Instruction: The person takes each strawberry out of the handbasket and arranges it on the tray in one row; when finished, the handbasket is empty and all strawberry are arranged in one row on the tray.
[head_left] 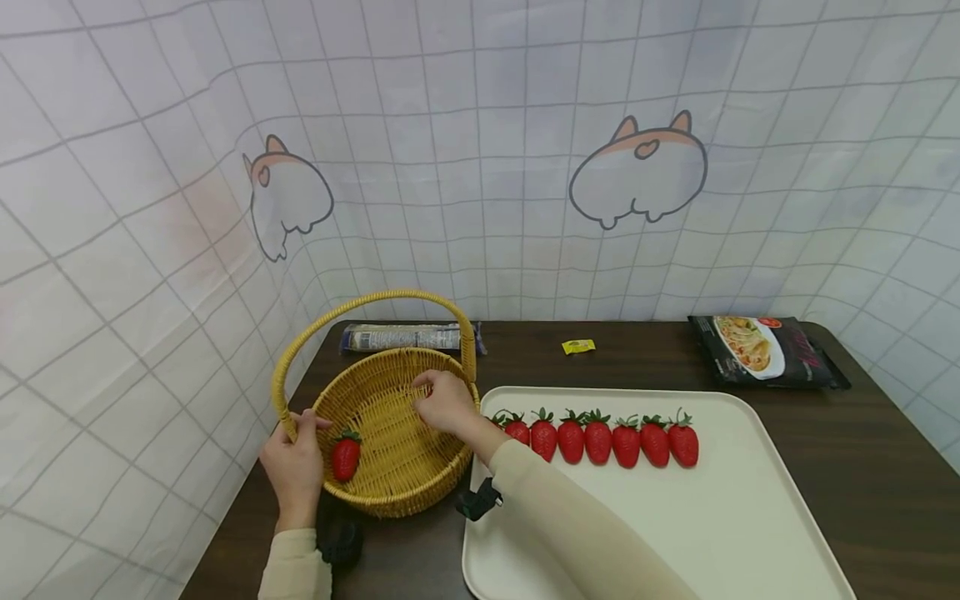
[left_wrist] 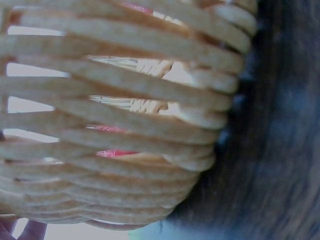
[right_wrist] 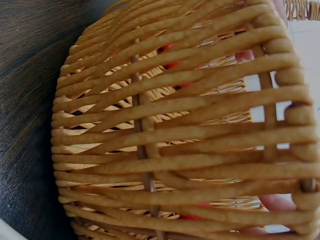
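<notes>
My left hand (head_left: 292, 467) grips the yellow wicker basket (head_left: 397, 506) where its arched handle meets the left rim. Inside the basket, at its left side, lies a strawberry (head_left: 346, 458) with its green leaves toward the back. My right hand (head_left: 446, 406) reaches over the basket's right rim with bent fingers, pinching a strawberry (head_left: 429, 390) that they mostly hide. In the left wrist view the woven wall (left_wrist: 125, 115) fills most of the frame, with red behind its gaps. The right wrist view also shows the basket wall (right_wrist: 200, 110), with red and fingertips (right_wrist: 277, 202) behind it.
Right of the basket a cream tray (head_left: 660, 533) bears a row of several strawberries (head_left: 597, 439), partly covered by the right forearm. Behind the basket lies a long clear packet (head_left: 405, 337). A small yellow packet (head_left: 578, 346) and a black food bag (head_left: 772, 354) lie along the table's back.
</notes>
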